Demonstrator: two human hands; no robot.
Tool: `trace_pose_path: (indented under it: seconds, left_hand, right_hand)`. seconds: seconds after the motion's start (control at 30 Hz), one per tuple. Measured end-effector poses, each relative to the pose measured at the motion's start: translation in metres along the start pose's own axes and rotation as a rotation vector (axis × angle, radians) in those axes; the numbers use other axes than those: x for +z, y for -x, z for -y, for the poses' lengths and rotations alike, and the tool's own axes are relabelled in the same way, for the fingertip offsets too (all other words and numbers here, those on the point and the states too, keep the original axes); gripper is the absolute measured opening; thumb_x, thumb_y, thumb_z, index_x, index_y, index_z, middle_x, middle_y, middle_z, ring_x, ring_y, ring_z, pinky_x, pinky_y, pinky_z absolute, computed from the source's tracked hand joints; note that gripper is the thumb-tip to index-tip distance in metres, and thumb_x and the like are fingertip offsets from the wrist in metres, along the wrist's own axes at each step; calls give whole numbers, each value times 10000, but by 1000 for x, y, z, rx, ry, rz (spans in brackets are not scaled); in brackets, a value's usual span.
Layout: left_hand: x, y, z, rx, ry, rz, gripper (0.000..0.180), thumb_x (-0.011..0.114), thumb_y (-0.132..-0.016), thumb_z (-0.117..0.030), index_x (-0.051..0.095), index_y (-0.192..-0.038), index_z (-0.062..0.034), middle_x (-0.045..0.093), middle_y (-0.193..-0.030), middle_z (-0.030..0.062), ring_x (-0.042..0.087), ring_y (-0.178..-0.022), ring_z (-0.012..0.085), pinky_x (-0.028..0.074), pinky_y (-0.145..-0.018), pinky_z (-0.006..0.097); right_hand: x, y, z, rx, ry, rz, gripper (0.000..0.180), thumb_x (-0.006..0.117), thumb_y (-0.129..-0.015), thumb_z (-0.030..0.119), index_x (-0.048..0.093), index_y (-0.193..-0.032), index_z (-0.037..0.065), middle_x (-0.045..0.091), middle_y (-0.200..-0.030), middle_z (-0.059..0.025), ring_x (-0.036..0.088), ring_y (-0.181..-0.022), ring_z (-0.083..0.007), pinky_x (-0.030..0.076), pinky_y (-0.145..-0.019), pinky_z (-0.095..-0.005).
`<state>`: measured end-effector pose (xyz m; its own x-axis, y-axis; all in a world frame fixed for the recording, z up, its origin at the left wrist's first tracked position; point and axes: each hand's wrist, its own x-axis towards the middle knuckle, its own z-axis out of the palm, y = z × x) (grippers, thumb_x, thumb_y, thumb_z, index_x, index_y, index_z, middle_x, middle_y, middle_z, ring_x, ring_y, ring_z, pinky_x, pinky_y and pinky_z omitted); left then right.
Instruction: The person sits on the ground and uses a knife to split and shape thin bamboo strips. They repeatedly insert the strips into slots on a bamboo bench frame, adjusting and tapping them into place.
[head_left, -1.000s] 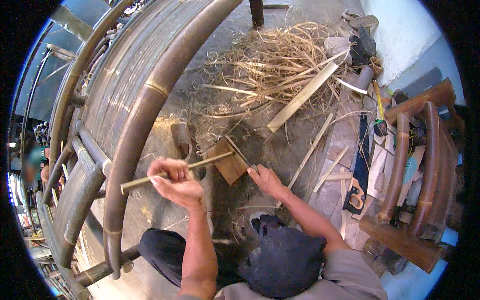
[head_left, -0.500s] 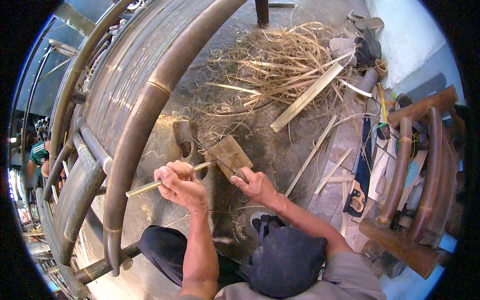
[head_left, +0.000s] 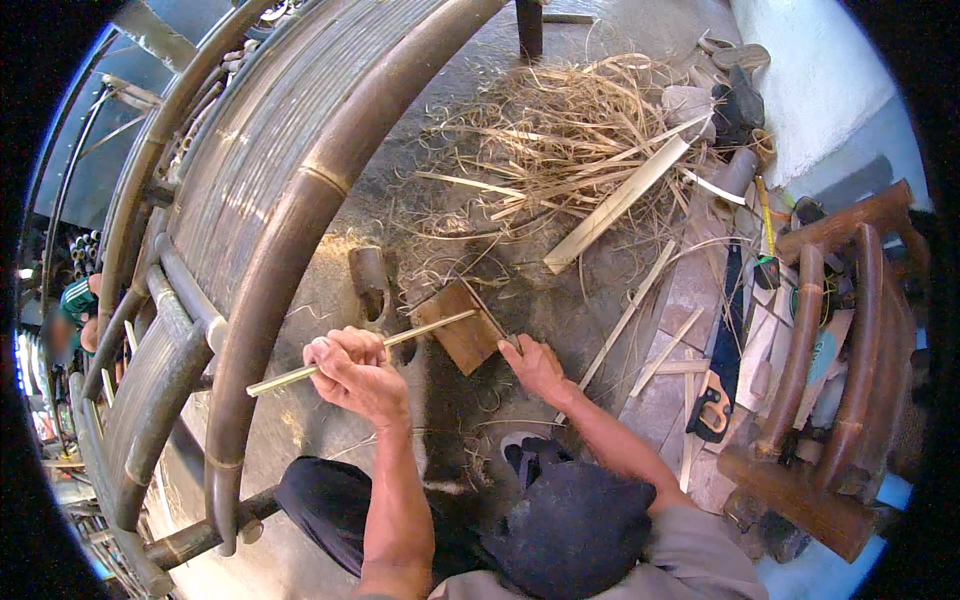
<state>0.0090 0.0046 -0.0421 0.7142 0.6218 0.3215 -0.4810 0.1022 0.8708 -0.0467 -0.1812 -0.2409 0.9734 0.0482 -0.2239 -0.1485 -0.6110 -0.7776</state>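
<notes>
A bamboo strip [head_left: 425, 328] lies across a wooden block [head_left: 460, 345], beside a knife [head_left: 485, 309].
Closest to me, the person's dark cap [head_left: 565, 530] bends over the work. The left hand [head_left: 358, 375] has its fingers curled tight round the strip, whose left end reaches the edge of a curved bamboo rail [head_left: 278, 265]; whether they touch I can't tell, but sideways room looks tight there. The right hand's [head_left: 535, 368] fingers close on the knife's handle, the blade along the block's upper-right edge, near the strip's other end. Over to the right, well apart, lies a handsaw [head_left: 727, 340]. Beyond the block, some concrete floor [head_left: 540, 315] gives elbow room before a split-bamboo slat [head_left: 620, 205] and heaped shavings [head_left: 560, 130].
</notes>
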Motion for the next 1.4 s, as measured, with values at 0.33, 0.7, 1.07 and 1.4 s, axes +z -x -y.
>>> trace_pose_path:
  seconds: [0.33,0.7,1.07,1.4]
  left_hand:
    - [-2,-22,-39,131,-149,-104,200,428,-1058,-223,449,-914,-85,438,-763,33,434,-699,132,439,-673,306]
    - [-3,-27,-59,123,-270,93,329,422,-1056,-92,468,-1347,55,532,-979,59,572,-927,134,521,-993,385]
    - [58,-4,4,-80,-467,580,151,605,-1018,-137,586,-1135,-44,654,-943,71,655,-888,159,526,-845,330]
    - [73,-4,-14,25,-560,769,272,649,-964,-88,601,-1228,-45,701,-1065,145,705,-1009,283,557,-895,383]
  right_hand:
    - [-23,36,1,45,-195,78,518,510,-1011,524,585,-1097,19,673,-859,-289,648,-866,-520,495,-737,-553]
    - [-74,81,-30,89,291,350,495,519,-983,563,617,-1173,117,706,-940,-267,677,-915,-484,520,-784,-592]
    - [-159,82,73,53,-799,12,431,617,-1010,292,521,-1294,-18,598,-738,-26,615,-620,-128,513,-568,-296]
    - [-225,62,220,-304,-770,122,490,561,-971,60,443,-1428,-72,579,-846,-29,592,-687,-99,509,-613,-248]
